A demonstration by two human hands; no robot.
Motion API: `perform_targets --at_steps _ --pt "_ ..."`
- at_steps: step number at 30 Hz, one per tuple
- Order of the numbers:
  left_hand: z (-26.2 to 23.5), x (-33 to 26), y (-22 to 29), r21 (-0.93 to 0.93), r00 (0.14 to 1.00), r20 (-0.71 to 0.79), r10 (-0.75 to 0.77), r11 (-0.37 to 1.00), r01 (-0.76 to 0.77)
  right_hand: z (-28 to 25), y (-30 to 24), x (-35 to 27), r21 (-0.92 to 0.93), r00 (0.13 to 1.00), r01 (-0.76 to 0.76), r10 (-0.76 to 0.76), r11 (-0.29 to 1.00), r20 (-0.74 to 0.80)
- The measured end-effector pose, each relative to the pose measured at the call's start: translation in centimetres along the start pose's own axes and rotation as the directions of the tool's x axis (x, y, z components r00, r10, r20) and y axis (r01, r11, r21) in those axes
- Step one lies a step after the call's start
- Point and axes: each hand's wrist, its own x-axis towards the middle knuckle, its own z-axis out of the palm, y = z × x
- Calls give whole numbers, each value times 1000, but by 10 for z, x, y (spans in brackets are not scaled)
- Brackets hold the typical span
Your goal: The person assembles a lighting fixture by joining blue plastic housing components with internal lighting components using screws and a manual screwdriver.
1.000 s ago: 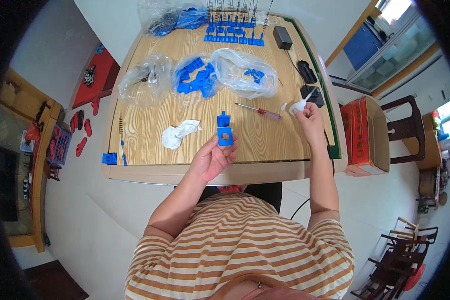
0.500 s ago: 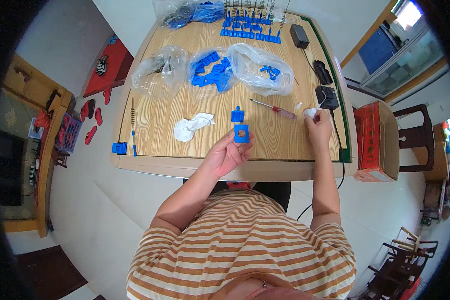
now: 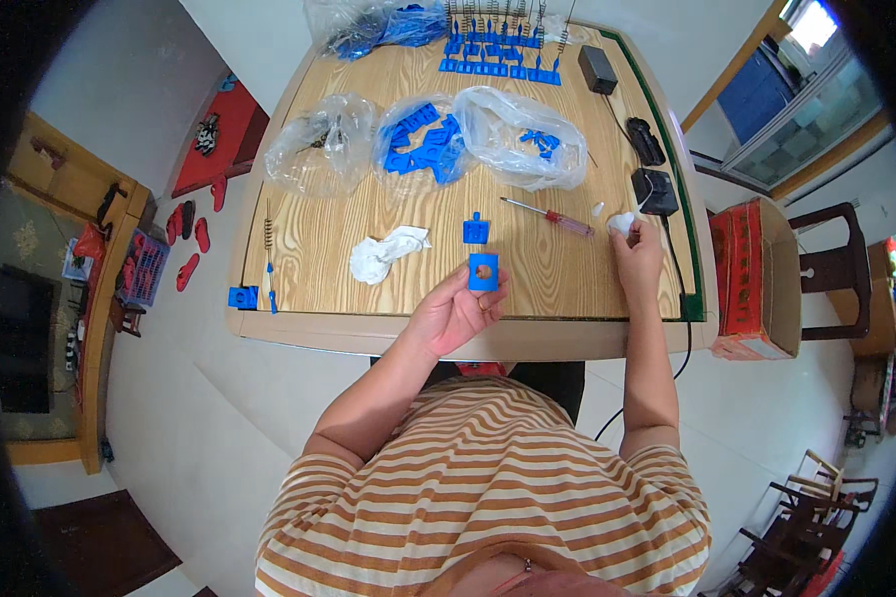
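Fingers point(image 3: 473, 298) pinch square blue plastic block point(image 3: 483, 272), round hole through.

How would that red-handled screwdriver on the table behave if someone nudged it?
The screwdriver looks round and slim, so it would probably roll across the smooth wooden table. It seems rigid and likely light, easy to pinch.

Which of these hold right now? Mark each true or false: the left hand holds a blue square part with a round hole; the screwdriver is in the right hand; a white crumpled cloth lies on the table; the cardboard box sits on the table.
1. The left hand holds a blue square part with a round hole. True.
2. The screwdriver is in the right hand. False: it lies on the table; the right hand touches a small white piece.
3. A white crumpled cloth lies on the table. True.
4. The cardboard box sits on the table. False: it stands beside it, to the right.
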Motion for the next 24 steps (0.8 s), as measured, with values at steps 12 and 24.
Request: perform_targets --at_steps 12,24 --pt "2 -1 -1 -29 1000 -19 -16 999 15 -5 -3 -1 -53 998 61 -60 997 12" --pt "16 0 0 -42 998 62 -4 999 7 -39 -85 -61 32 981 167 -163 985 -102"
